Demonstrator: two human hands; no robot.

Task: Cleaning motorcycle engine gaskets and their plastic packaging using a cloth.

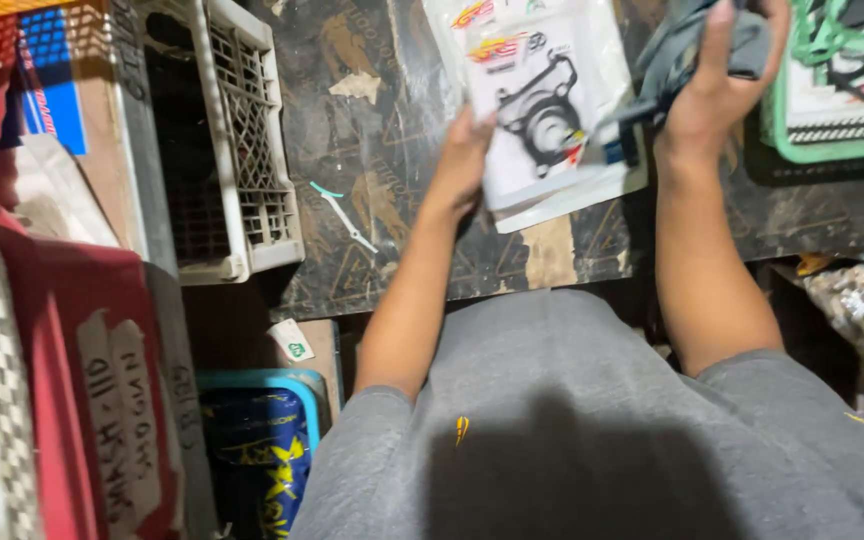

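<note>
Holding a clear plastic packet of black gaskets point(542, 110) by its lower left edge, the left hand point(464, 160) pins it above the dark, worn bench point(372, 150). The right hand point(717, 85) is closed around a grey cloth point(682, 50) at the packet's right. A grey plastic crate point(242, 140) stands well to the left, a green gasket packet point(842, 80) just to the right.

White gasket packet point(542, 110) with black gasket print, grey cloth point(697, 45), grey-white crate point(242, 140)

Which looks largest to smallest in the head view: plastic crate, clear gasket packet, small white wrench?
1. Plastic crate, largest, though cut off by the frame.
2. Clear gasket packet, held by the left hand.
3. Small white wrench, clearly smallest.
</note>
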